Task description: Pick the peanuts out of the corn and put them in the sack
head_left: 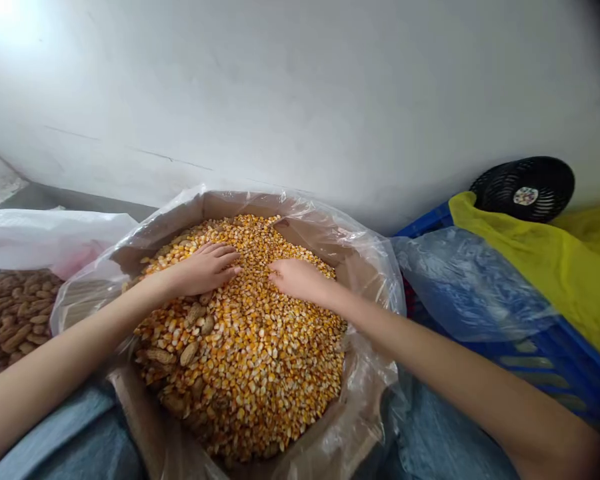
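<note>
Dried corn kernels (265,353) fill a box (350,267) lined with a clear plastic bag (380,257). Several unshelled peanuts (189,353) lie on the corn at its left side. My left hand (207,270) rests on the kernels, palm down, with its fingers apart and nothing visible in it. Just across from it, my right hand (296,278) touches the corn with its fingers curled in. What those fingers hold, if anything, is hidden beneath the hand.
At the left is a white sack (45,233) of peanuts (17,320). To the right, a blue crate (525,360) bears a clear plastic bag (475,287), yellow netting (555,267) and a black slotted basket (550,187). A white wall (300,100) stands behind the box.
</note>
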`<state>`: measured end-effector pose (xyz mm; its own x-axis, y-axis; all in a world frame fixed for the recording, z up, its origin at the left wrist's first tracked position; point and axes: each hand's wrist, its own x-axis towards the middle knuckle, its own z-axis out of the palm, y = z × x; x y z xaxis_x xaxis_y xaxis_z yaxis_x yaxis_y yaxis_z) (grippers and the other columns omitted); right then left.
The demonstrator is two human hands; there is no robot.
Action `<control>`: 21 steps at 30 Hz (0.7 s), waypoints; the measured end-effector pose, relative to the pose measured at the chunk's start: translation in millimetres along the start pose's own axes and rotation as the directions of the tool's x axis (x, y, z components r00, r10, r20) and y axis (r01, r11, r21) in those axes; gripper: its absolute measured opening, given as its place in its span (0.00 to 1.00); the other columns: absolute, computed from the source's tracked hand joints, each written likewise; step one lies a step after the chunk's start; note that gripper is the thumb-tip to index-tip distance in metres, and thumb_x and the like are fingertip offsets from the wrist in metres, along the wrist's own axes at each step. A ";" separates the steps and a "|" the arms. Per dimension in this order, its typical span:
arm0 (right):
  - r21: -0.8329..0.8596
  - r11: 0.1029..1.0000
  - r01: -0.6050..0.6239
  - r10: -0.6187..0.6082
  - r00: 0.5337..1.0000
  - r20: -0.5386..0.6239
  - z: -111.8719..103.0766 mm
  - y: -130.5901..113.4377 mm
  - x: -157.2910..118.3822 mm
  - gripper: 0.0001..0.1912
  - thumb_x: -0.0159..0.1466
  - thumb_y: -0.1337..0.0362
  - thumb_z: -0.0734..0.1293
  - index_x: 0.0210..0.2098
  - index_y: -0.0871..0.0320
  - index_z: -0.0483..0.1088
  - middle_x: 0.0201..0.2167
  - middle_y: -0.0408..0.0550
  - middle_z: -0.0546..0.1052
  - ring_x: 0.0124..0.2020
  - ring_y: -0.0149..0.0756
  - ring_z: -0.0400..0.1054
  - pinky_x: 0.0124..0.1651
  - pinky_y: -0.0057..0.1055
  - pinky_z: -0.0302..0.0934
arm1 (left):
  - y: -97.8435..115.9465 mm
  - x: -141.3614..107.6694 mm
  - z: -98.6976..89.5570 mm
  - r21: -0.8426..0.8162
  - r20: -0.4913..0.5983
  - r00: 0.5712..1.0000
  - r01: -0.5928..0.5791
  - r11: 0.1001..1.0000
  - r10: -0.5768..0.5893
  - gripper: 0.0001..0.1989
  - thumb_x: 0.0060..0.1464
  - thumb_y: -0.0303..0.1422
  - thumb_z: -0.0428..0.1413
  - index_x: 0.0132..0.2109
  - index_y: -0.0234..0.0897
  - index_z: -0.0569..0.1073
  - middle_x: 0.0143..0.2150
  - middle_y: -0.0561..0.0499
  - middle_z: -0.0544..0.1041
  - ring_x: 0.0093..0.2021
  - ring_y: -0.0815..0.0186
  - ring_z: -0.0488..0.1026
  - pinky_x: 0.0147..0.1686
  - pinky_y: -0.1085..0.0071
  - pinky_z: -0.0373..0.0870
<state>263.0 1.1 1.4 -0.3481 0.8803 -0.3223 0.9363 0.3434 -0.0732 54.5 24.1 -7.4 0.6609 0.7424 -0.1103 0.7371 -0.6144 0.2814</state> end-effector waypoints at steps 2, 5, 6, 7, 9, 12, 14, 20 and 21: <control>-0.127 0.968 0.218 -0.220 0.975 -0.006 16.6 -34.4 -2.7 0.15 0.59 0.70 0.56 0.41 0.67 0.69 0.43 0.59 0.70 0.43 0.37 0.65 0.46 0.32 0.58 | 0.7 0.4 0.0 -0.002 0.004 1.000 0.004 1.000 -0.004 0.29 0.54 0.48 0.33 0.56 0.37 0.58 0.58 0.46 0.58 0.58 0.59 0.51 0.56 0.60 0.44; -0.360 0.928 0.098 -0.132 0.989 -0.071 48.4 -59.5 8.8 0.21 0.58 0.75 0.52 0.50 0.78 0.59 0.52 0.69 0.60 0.54 0.43 0.55 0.55 0.39 0.48 | 2.2 0.8 0.7 0.004 0.001 1.000 0.011 1.000 -0.012 0.30 0.54 0.48 0.33 0.56 0.36 0.58 0.58 0.45 0.58 0.58 0.58 0.51 0.56 0.60 0.43; -0.404 0.914 0.024 -0.055 0.996 -0.066 57.6 -57.9 15.0 0.22 0.58 0.76 0.52 0.51 0.79 0.57 0.53 0.69 0.58 0.55 0.43 0.52 0.57 0.39 0.45 | 2.6 0.8 1.2 0.006 -0.003 1.000 0.015 1.000 -0.015 0.30 0.54 0.48 0.33 0.56 0.36 0.59 0.57 0.45 0.58 0.58 0.58 0.51 0.56 0.60 0.43; -0.427 0.904 -0.029 0.005 0.998 -0.058 65.3 -51.9 21.3 0.23 0.57 0.77 0.51 0.52 0.79 0.56 0.54 0.68 0.57 0.56 0.43 0.50 0.58 0.40 0.43 | 2.8 0.7 1.8 0.007 -0.007 1.000 0.015 1.000 -0.015 0.29 0.54 0.48 0.34 0.56 0.36 0.59 0.57 0.45 0.59 0.58 0.58 0.51 0.56 0.60 0.44; -0.447 0.887 -0.115 0.096 0.993 -0.065 74.6 -31.6 31.6 0.24 0.56 0.80 0.50 0.52 0.79 0.55 0.55 0.68 0.54 0.57 0.42 0.48 0.58 0.40 0.40 | 3.0 0.3 3.2 0.004 -0.022 1.000 0.011 1.000 -0.011 0.29 0.54 0.48 0.34 0.55 0.37 0.60 0.57 0.45 0.60 0.57 0.58 0.52 0.56 0.59 0.44; -0.443 0.878 -0.180 0.183 0.982 -0.036 70.4 2.3 38.1 0.27 0.54 0.81 0.48 0.54 0.77 0.53 0.57 0.65 0.50 0.59 0.40 0.43 0.59 0.41 0.36 | 2.8 -0.4 3.8 -0.022 -0.075 0.997 -0.024 0.999 0.023 0.28 0.54 0.47 0.35 0.54 0.36 0.62 0.55 0.45 0.62 0.56 0.59 0.55 0.55 0.61 0.47; -0.428 0.885 -0.181 0.213 0.977 0.028 55.6 18.3 36.6 0.26 0.54 0.80 0.50 0.53 0.75 0.55 0.57 0.64 0.50 0.59 0.41 0.43 0.58 0.43 0.37 | 2.8 -0.3 1.9 -0.058 -0.121 0.992 -0.047 0.997 0.039 0.27 0.54 0.47 0.35 0.53 0.35 0.63 0.53 0.45 0.64 0.55 0.60 0.56 0.55 0.63 0.49; -0.308 0.951 0.022 0.028 0.987 0.158 6.8 1.5 11.4 0.16 0.56 0.69 0.57 0.40 0.63 0.70 0.41 0.57 0.72 0.42 0.41 0.67 0.44 0.37 0.61 | 2.0 -0.7 -14.8 -0.260 -0.300 0.947 0.035 0.965 -0.115 0.27 0.55 0.45 0.35 0.52 0.33 0.62 0.52 0.45 0.65 0.53 0.63 0.58 0.54 0.65 0.52; -0.268 0.958 0.100 -0.079 0.993 0.088 8.2 -11.5 7.5 0.17 0.57 0.69 0.55 0.42 0.65 0.69 0.42 0.58 0.72 0.42 0.40 0.66 0.45 0.36 0.60 | 1.8 -1.4 -17.8 -0.299 -0.328 0.932 0.055 0.953 -0.157 0.26 0.55 0.45 0.36 0.52 0.34 0.62 0.52 0.46 0.65 0.53 0.63 0.59 0.53 0.65 0.53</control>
<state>250.0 1.1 -8.0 -0.4157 0.8182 -0.3971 0.8501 0.5048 0.1501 52.3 26.8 10.2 0.4538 0.8755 0.1659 0.6961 -0.4646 0.5474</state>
